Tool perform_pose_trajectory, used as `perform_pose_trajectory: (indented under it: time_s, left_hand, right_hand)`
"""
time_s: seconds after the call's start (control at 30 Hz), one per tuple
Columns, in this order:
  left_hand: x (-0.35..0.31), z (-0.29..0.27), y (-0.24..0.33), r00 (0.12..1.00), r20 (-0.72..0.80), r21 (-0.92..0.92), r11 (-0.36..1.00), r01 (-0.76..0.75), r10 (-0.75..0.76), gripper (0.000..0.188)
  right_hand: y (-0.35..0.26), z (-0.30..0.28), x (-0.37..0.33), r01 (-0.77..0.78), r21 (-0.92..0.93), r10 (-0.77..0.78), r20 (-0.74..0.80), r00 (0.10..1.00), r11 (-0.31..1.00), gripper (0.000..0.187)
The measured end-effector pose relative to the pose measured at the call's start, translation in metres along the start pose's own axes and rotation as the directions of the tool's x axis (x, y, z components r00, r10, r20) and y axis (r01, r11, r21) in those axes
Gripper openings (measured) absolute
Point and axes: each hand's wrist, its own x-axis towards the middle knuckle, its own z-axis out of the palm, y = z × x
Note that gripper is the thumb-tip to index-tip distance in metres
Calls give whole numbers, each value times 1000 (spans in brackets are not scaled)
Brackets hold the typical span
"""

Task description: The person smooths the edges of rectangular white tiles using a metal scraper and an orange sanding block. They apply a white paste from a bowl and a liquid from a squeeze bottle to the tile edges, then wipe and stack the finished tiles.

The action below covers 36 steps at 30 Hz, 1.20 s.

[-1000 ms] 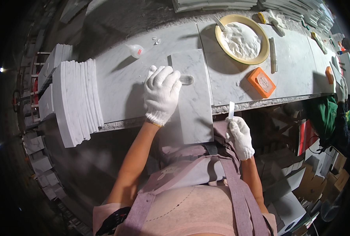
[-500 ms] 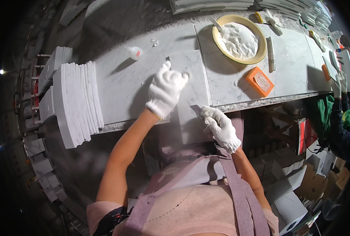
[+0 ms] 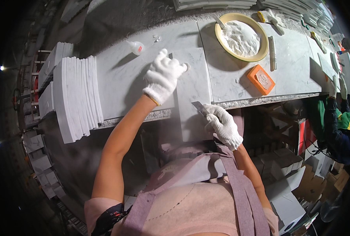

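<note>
A long pale marble tile (image 3: 193, 88) lies on the bench, its near end overhanging the front edge toward my apron. My left hand (image 3: 161, 78), in a white knit glove, is over the tile's left edge with its fingers apart and partly bent. A small dark patch shows by its fingertips, too unclear to name. My right hand (image 3: 224, 126), gloved too, is closed on a flat metal scraper (image 3: 197, 105). The scraper's blade points up and left, over the tile's right side near the bench edge.
On the bench stand a white squeeze bottle (image 3: 136, 48), a yellow bowl (image 3: 264, 50) of white powder, an orange box (image 3: 260, 80) and a long narrow bar (image 3: 272, 53). Stacked tiles (image 3: 74, 98) stand at left. Spare gloves (image 3: 276, 19) lie behind; a co-worker's gloved hands (image 3: 338, 86) are far right.
My left hand has shifted slightly left and up, and its fingers look more spread. The right hand keeps the scraper, nearly in place. The whole view has moved a little.
</note>
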Motion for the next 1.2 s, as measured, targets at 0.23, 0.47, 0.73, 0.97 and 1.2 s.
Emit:
perform_pose_trajectory:
  time_s: [0.23,0.47,0.73,0.97,1.2]
  left_hand:
    - [-24,-21,-16,946,149,14,957,289,-288,17]
    - [-43,-31,-23,936,55,24,937,348,-349,12]
    - [-37,-32,-10,894,-95,24,897,442,-438,17]
    - [-84,-52,52,896,-57,-241,877,415,-440,11]
    - [-151,-56,89,555,449,-110,573,812,-700,36]
  right_hand:
    - [4,-3,-17,13,51,-10,-68,998,999,35]
    - [14,-33,-40,-79,100,102,-254,962,992,33]
    - [28,-42,-41,47,226,-22,-113,993,973,43]
    - [34,-13,-10,-97,53,94,53,994,994,27]
    - [31,22,1,-45,-21,50,432,901,999,27]
